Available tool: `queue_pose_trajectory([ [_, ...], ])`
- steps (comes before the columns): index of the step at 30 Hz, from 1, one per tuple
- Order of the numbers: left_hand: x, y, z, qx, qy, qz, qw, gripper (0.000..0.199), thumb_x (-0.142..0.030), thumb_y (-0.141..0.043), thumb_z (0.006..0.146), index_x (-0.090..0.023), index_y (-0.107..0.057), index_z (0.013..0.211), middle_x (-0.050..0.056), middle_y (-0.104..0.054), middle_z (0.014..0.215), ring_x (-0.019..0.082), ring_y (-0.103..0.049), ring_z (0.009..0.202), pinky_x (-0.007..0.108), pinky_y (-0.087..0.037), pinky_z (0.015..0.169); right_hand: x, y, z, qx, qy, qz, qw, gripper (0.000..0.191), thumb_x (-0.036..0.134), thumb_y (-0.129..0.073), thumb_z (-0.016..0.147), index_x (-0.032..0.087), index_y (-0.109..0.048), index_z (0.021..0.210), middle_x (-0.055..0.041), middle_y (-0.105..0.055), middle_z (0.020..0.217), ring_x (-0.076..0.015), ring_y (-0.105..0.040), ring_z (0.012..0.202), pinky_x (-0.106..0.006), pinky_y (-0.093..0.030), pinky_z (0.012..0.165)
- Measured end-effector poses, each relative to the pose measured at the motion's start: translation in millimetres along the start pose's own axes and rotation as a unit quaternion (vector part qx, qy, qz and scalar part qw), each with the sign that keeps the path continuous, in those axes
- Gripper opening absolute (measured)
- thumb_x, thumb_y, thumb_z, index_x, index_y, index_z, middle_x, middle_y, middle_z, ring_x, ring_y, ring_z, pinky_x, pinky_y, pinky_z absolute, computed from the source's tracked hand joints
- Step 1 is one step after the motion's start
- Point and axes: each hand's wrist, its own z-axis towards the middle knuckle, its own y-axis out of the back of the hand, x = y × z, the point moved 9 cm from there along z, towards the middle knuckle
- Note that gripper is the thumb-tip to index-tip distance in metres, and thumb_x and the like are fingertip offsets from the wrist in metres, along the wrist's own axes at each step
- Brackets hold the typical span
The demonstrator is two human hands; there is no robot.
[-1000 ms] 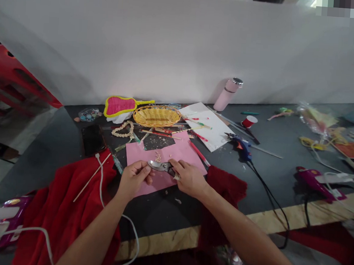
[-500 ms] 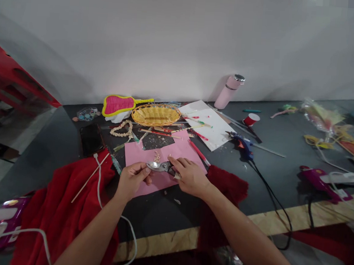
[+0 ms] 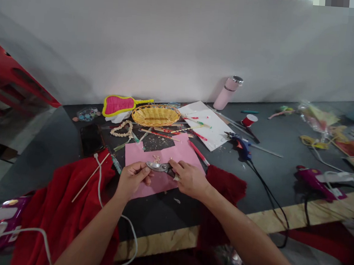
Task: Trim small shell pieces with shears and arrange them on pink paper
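My right hand point(image 3: 190, 178) is wrapped round the handles of a pair of pruning shears point(image 3: 159, 167), whose metal jaws point left. At the tip of the jaws my left hand point(image 3: 133, 178) is closed in a pinch; whatever lies between its fingers is too small or hidden to make out. Both hands are over a sheet of pink paper point(image 3: 190, 153) with notches in its far edge. Small pale cut pieces point(image 3: 156, 159) lie on that paper just beyond the blades.
Behind the paper are a yellow woven basket point(image 3: 156, 115), a heart-shaped ring point(image 3: 122, 129) and a pink-yellow paddle shape point(image 3: 118, 106). Rightward lie white paper point(image 3: 216, 131), a pink bottle point(image 3: 227, 93) and a blue glue gun point(image 3: 241, 146). Red cloth point(image 3: 70, 189) and a phone point(image 3: 91, 139) are left.
The view has shifted slightly, so things on the right appear a little further left. Both hands and the shears keep nearly the same position.
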Motion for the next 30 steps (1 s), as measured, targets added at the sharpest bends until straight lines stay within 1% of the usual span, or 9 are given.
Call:
queue_pose_trajectory([
  [3, -1, -0.7, 0, -0.011, -0.003, -0.012, 1.000, 0.018, -0.031, -0.066, 0.077, -0.013, -0.066, 0.074, 0.003, -0.067, 0.062, 0.009, -0.055, 0.048, 0.021, -0.046, 0.049, -2, 5, 2, -0.014, -0.013, -0.021, 1.000, 0.047, 0.020, -0.045, 0.086, 0.020, -0.037, 0.132, -0.0084, -0.059, 0.101, -0.0198, -0.057, 0.087, -0.029, -0.042, 0.077],
  [5, 0, 0.4, 0, -0.020, -0.001, -0.023, 1.000, 0.017, -0.030, -0.067, 0.076, -0.014, -0.067, 0.080, 0.001, -0.065, 0.059, 0.009, -0.056, 0.050, 0.021, -0.048, 0.052, -3, 10, 3, -0.027, -0.013, -0.037, 0.999, 0.047, 0.022, -0.045, 0.087, 0.021, -0.037, 0.133, -0.0097, -0.059, 0.105, -0.0207, -0.056, 0.092, -0.030, -0.041, 0.082],
  [7, -1, 0.9, 0, -0.021, -0.004, -0.028, 0.999, 0.016, -0.029, -0.068, 0.075, -0.015, -0.067, 0.082, -0.001, -0.063, 0.057, 0.009, -0.056, 0.050, 0.021, -0.048, 0.053, -3, 12, 4, -0.036, -0.008, -0.050, 0.998, 0.049, 0.022, -0.045, 0.087, 0.020, -0.035, 0.135, -0.0108, -0.058, 0.110, -0.0217, -0.054, 0.098, -0.031, -0.039, 0.086],
  [9, -2, -0.2, 0, -0.012, -0.005, -0.022, 1.000, 0.016, -0.030, -0.067, 0.076, -0.014, -0.066, 0.079, 0.000, -0.064, 0.058, 0.009, -0.056, 0.049, 0.021, -0.048, 0.052, -3, 13, 5, -0.034, -0.002, -0.054, 0.998, 0.053, 0.020, -0.046, 0.086, 0.020, -0.033, 0.137, -0.0111, -0.056, 0.113, -0.0223, -0.053, 0.101, -0.033, -0.038, 0.088],
  [12, -2, -3.1, -1, 0.004, 0.005, -0.004, 1.000, 0.019, -0.032, -0.067, 0.075, -0.013, -0.066, 0.075, 0.003, -0.067, 0.064, 0.010, -0.057, 0.048, 0.022, -0.048, 0.051, -4, 10, 4, -0.012, 0.008, -0.044, 0.999, 0.061, 0.017, -0.049, 0.082, 0.020, -0.029, 0.139, -0.0111, -0.055, 0.116, -0.0222, -0.051, 0.104, -0.034, -0.038, 0.090],
  [15, -3, -6.2, -3, 0.016, 0.016, 0.008, 1.000, 0.021, -0.033, -0.067, 0.075, -0.012, -0.065, 0.072, 0.004, -0.067, 0.064, 0.009, -0.057, 0.046, 0.021, -0.047, 0.048, -6, 7, 3, 0.004, 0.017, -0.030, 0.999, 0.064, 0.014, -0.048, 0.079, 0.019, -0.028, 0.140, -0.0112, -0.053, 0.118, -0.0221, -0.049, 0.107, -0.034, -0.037, 0.092],
  [21, -3, -8.4, -4, 0.023, 0.021, 0.006, 0.999, 0.023, -0.033, -0.066, 0.076, -0.013, -0.063, 0.069, 0.003, -0.066, 0.061, 0.009, -0.057, 0.044, 0.020, -0.046, 0.046, -6, 8, 2, -0.004, 0.031, -0.018, 0.999, 0.074, 0.012, -0.050, 0.074, 0.019, -0.024, 0.143, -0.0110, -0.051, 0.121, -0.0237, -0.046, 0.108, -0.036, -0.036, 0.093],
  [26, 0, -7.4, -4, 0.032, 0.030, -0.014, 0.999, 0.023, -0.033, -0.068, 0.075, -0.013, -0.060, 0.067, 0.003, -0.066, 0.063, 0.008, -0.057, 0.043, 0.019, -0.046, 0.044, -7, 6, 3, -0.009, 0.032, -0.001, 0.999, 0.068, 0.015, -0.050, 0.077, 0.019, -0.027, 0.142, -0.0115, -0.052, 0.119, -0.0233, -0.047, 0.108, -0.037, -0.036, 0.093],
  [30, 3, -7.0, -3, 0.036, 0.049, -0.037, 0.997, 0.027, -0.036, -0.070, 0.071, -0.013, -0.057, 0.064, 0.002, -0.066, 0.061, 0.008, -0.055, 0.040, 0.019, -0.045, 0.041, -5, 0, 4, -0.005, 0.036, 0.017, 0.999, 0.062, 0.017, -0.049, 0.080, 0.018, -0.031, 0.139, -0.0110, -0.055, 0.114, -0.0221, -0.051, 0.104, -0.034, -0.039, 0.090],
])
